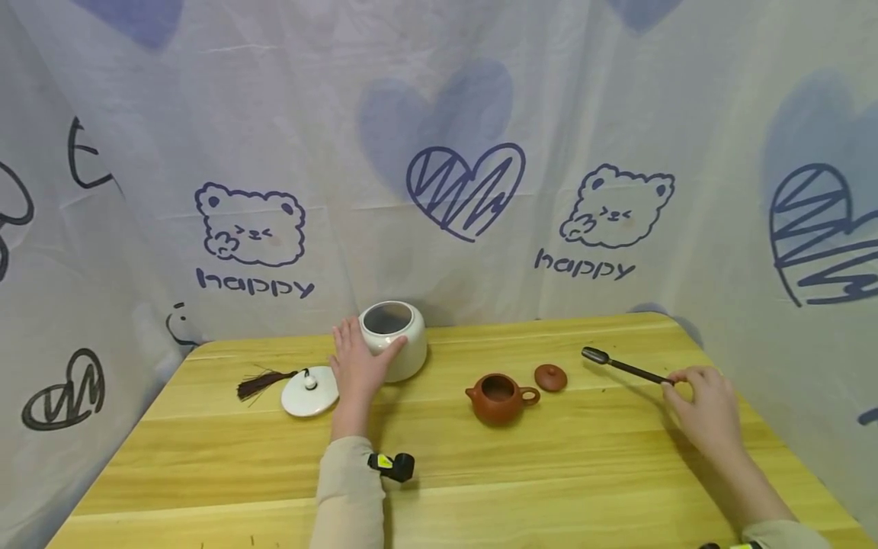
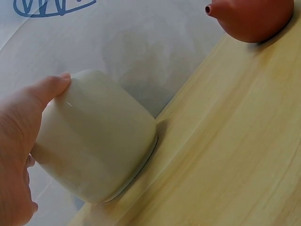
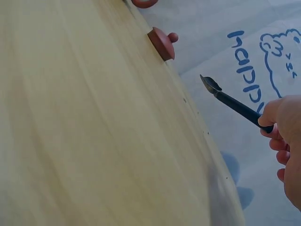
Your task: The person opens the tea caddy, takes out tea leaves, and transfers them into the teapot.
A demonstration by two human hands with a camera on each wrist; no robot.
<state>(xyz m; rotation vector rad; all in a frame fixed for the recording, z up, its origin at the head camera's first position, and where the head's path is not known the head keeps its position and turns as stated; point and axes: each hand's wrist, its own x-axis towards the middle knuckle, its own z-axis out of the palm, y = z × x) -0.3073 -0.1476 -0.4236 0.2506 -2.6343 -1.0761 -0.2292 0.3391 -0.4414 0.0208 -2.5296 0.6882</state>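
Note:
A lidless white ceramic jar (image 1: 409, 352) stands at the back of the table, its mouth facing up. My left hand (image 1: 360, 360) holds it from the left, thumb on the near side by the rim; in the left wrist view the jar (image 2: 101, 136) partly hides the other fingers. On the right, my right hand (image 1: 709, 408) pinches the end of a dark-handled tea scoop (image 1: 634, 370) between thumb and fingers. The scoop (image 3: 237, 107) is held above the table, its bowl pointing left. Between the hands sits a small reddish-brown clay teapot (image 1: 495, 412), uncovered, spout to the left.
The teapot's lid (image 1: 551, 377) lies to the right of its handle. Left of the jar, a white lid (image 1: 302, 400) with a dark tassel (image 1: 263, 383) rests on the wooden table (image 1: 439, 496). A printed cloth (image 1: 329, 114) hangs behind the table.

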